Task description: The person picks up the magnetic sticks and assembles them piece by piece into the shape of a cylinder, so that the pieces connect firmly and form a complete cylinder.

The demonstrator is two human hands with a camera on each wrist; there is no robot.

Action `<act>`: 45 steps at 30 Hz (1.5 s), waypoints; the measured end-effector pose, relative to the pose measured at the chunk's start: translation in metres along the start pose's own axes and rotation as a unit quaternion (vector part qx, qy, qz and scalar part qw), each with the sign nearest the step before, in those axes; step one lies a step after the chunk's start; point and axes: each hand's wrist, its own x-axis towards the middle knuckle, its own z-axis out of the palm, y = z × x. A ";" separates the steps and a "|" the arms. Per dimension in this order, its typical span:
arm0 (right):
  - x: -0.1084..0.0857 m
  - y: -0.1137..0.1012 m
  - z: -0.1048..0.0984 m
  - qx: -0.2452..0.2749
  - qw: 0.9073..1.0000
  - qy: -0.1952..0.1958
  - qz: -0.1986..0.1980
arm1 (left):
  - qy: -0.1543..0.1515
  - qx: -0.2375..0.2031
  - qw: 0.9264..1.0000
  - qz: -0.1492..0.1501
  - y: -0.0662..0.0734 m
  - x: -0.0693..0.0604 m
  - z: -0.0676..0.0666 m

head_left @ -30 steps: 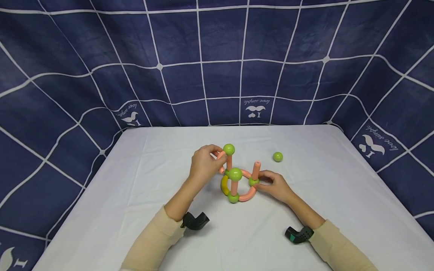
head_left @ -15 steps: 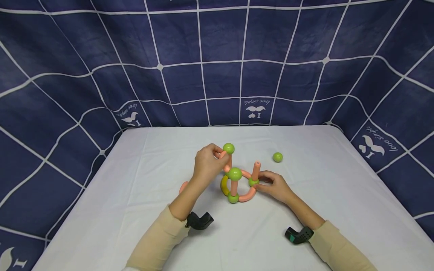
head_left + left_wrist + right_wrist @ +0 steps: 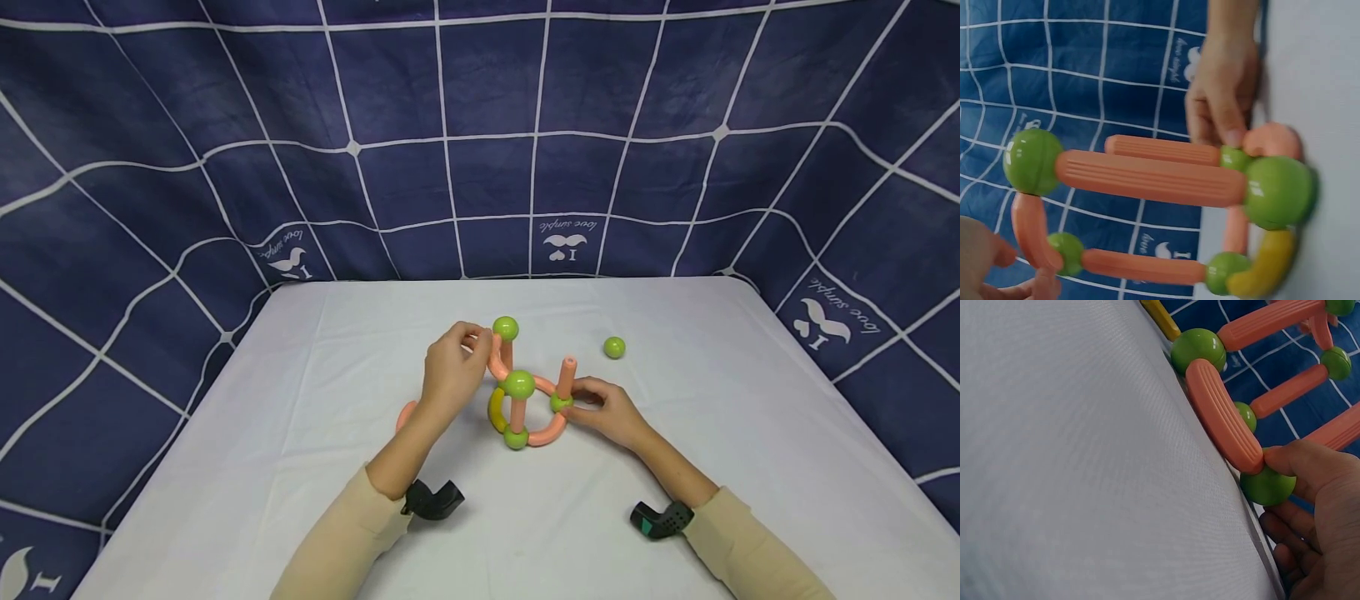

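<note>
A building-toy frame of pink rods and green balls stands on the white table. Its base ring includes a yellow curved rod (image 3: pixel 496 410). A pink curved rod (image 3: pixel 1030 228) bridges the far top ball (image 3: pixel 506 328) and the near top ball (image 3: pixel 519 384). Beside its far end is my left hand (image 3: pixel 453 367); the fingertips lie at the rod's outer side, apart from one another, without a visible pinch. My right hand (image 3: pixel 611 412) pinches the base's right green ball (image 3: pixel 1268 485), below a bare-topped upright pink rod (image 3: pixel 567 377).
One loose green ball (image 3: pixel 614 347) lies behind the frame to the right. Partly hidden by the left forearm is another pink curved rod (image 3: pixel 406 412). Blue checked cloth (image 3: pixel 480 183) hangs around the table's back and sides.
My left hand first brought the pink curved rod against the two top balls. It has since drawn slightly left while the rod stays between them. My right hand keeps its place.
</note>
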 end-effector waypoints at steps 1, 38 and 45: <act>0.000 -0.004 -0.001 0.001 1.000 -0.002 -0.001 | 0.006 -0.009 1.000 0.001 -0.003 -0.002 0.000; 0.002 0.017 0.001 -0.002 1.000 0.003 0.018 | -0.229 0.089 0.957 0.154 -0.071 -0.038 0.023; -0.001 -0.013 0.001 -0.013 1.000 -0.019 -0.014 | -0.213 0.084 0.966 0.123 -0.076 -0.034 0.015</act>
